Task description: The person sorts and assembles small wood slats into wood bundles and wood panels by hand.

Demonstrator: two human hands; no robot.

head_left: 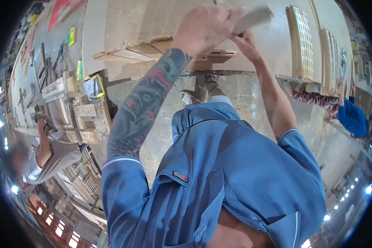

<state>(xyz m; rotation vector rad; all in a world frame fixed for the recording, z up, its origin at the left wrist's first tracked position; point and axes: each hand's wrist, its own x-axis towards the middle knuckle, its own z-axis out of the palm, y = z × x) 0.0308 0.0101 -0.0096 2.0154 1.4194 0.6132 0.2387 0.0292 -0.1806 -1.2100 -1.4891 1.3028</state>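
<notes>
My left hand (206, 27), on the tattooed arm, is blurred by motion, its fingers closed at the near end of a flat, pale grey-brown piece (255, 18) that looks like wood. Just below that end, my right hand (246, 43) pinches the same piece from underneath. The piece is held above the workbench (273, 53), tilted up to the right, and its far end is smeared. Under my left forearm, several slatted wooden pieces (132, 51) stand along the bench's near edge.
Stacks of slotted wooden pieces (300, 43) stand on the bench at right. A person in blue (353, 118) is beyond them. At left, another person (41, 157) works with a tool by a bench holding wooden frames (70, 99) and hand tools.
</notes>
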